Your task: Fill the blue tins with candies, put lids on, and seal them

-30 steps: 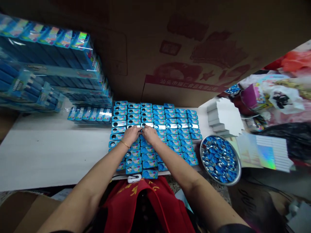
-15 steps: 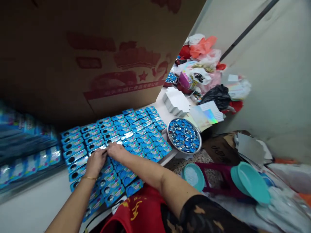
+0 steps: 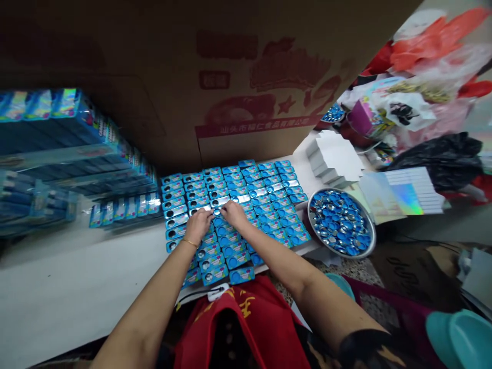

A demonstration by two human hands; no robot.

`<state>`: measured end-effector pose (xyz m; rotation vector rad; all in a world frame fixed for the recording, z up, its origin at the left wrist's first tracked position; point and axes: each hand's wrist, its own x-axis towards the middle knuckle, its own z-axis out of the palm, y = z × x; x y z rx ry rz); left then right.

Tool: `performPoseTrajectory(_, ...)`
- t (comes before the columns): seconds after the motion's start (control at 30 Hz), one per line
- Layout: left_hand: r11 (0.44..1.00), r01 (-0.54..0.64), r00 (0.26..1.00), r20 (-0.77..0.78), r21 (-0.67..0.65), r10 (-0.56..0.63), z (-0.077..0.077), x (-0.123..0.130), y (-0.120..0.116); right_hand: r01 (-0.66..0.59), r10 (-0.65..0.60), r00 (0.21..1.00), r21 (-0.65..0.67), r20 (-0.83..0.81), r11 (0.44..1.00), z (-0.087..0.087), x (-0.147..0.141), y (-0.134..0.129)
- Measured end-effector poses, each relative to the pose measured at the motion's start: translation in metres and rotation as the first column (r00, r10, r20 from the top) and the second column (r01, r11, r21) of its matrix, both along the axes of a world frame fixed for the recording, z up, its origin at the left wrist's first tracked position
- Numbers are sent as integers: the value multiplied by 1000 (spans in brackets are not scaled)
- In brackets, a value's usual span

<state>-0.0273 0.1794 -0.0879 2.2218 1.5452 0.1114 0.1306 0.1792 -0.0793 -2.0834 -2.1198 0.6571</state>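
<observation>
The left hand [image 3: 199, 225], with a thin gold bracelet [image 3: 190, 242] at its wrist, and the right hand [image 3: 233, 214] met fingertip to fingertip over rows of small blue tins [image 3: 277, 205] laid on the white tabletop [image 3: 96, 271]. Some tins at left showed dark round spots; those farther right had blue circles. Just beside the rows, at right, stood a round metal bowl [image 3: 372, 241] full of blue and silver discs [image 3: 338, 220]. Behind it lay stacked white card [image 3: 338, 154], and a large printed carton [image 3: 172, 102] rose behind the tins.
</observation>
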Motion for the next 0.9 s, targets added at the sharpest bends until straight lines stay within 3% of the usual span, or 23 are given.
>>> performPoseTrajectory(0.1,1000,2,1000,-22,1,-2,-1,0,-1,54,-52,998,-86,21,995,3,-11,6)
performPoseTrajectory(0.33,999,-29,1000,4,40,28,-4,1,-1,129,-120,990,-135,72,982,4,-26,18)
performPoseTrajectory(0.57,999,-41,999,19,28,40,-5,1,0,57,-47,996,-146,71,988,8,-20,13)
performPoseTrajectory(0.77,999,-32,998,47,6,32,-3,0,1,-147,153,985,-84,75,986,14,-23,9)
performPoseTrajectory(0.9,1000,-21,999,45,9,20,-1,-1,2,-181,191,975,-94,112,979,13,-28,14)
